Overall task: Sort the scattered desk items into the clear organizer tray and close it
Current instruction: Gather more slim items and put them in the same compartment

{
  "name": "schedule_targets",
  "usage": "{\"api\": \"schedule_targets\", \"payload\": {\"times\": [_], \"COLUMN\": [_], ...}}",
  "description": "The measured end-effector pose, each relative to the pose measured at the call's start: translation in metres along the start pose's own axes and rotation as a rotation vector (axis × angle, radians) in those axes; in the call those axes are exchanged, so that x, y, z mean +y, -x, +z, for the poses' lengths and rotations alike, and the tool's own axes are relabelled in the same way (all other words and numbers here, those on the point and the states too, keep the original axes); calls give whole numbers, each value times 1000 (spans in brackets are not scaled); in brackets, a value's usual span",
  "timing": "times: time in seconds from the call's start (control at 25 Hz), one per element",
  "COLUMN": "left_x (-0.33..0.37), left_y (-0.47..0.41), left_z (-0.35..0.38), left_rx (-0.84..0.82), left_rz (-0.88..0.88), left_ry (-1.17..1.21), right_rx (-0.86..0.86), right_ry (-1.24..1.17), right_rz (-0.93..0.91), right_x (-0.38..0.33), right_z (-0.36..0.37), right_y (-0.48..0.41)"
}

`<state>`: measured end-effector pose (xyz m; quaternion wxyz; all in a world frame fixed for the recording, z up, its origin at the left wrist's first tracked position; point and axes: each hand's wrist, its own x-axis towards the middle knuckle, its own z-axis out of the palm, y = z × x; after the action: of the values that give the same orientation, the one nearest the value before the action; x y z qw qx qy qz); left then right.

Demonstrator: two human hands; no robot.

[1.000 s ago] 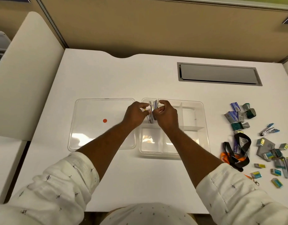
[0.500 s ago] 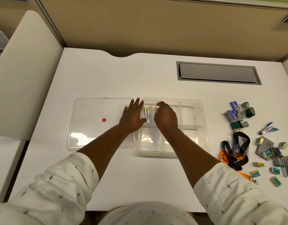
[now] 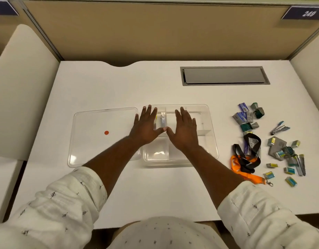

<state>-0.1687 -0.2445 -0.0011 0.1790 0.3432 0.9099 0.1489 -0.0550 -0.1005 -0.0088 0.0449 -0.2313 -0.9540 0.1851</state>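
The clear organizer tray (image 3: 211, 141) lies in the middle of the white desk, with its flat clear lid (image 3: 94, 141) beside it on the left. My left hand (image 3: 146, 125) and my right hand (image 3: 184, 131) hover flat over the tray's left half, fingers spread, thumbs nearly touching, holding nothing. Between them, small silver and yellow items (image 3: 163, 120) stand in the tray's back left compartment. Scattered desk items lie at the right: staple boxes (image 3: 247, 116), a small stapler (image 3: 279, 128), black and orange lanyards (image 3: 245, 159), and more boxes (image 3: 286, 155).
A grey cable hatch (image 3: 224, 75) is set into the desk at the back right. A tan partition (image 3: 155, 29) closes the back, and white side panels (image 3: 20, 90) flank the desk. The lid carries a red dot (image 3: 106, 132).
My hands held the small items together over the back left compartment, set them in, then let go. Both hands have since opened flat and drawn apart above the tray.
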Motion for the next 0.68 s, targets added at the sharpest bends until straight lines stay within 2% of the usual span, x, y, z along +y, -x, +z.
{"api": "schedule_targets", "payload": {"times": [0.28, 0.68], "left_x": [52, 186], "left_y": [2, -11], "left_z": [12, 61], "left_rx": [9, 40], "left_rz": [79, 37], "left_ry": [-41, 1], "right_rx": [1, 26], "right_ry": [18, -47], "right_rz": [17, -7], "right_x": [54, 183], "right_z": [-20, -76], "right_y": [27, 49]}}
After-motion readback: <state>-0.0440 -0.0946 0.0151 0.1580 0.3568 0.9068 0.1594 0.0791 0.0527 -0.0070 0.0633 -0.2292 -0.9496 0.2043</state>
